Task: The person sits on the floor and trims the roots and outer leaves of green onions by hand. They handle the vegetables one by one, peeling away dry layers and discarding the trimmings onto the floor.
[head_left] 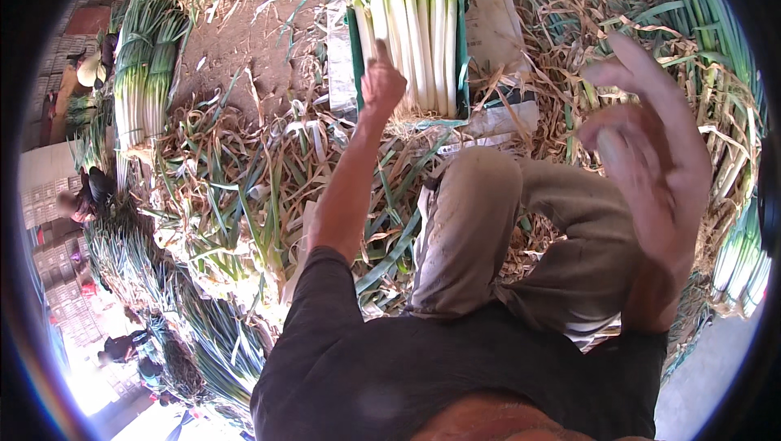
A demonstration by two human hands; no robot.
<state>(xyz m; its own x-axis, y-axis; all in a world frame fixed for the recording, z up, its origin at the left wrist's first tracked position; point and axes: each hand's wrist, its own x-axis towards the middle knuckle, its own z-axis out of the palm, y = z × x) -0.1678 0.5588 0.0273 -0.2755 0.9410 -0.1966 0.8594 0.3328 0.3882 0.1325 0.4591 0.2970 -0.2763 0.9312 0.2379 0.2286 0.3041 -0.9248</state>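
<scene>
My left hand (381, 83) reaches forward and rests against the white stalks of trimmed leeks (423, 34) packed side by side in a green crate (355, 58). Its fingers are curled and one finger points up along a stalk; the palm side is hidden. My right hand (651, 156) is raised close to the camera, blurred, with its fingers spread and nothing in it. My bent knee in beige trousers (472, 205) lies between the two arms.
Peeled leek leaves and dry husks (244, 189) litter the dirt ground. Bundled leeks lie at the left (142, 58) and right (740, 266). A pale sack (488, 18) sits beside the crate. Other people (89, 193) crouch by leek piles along the left edge.
</scene>
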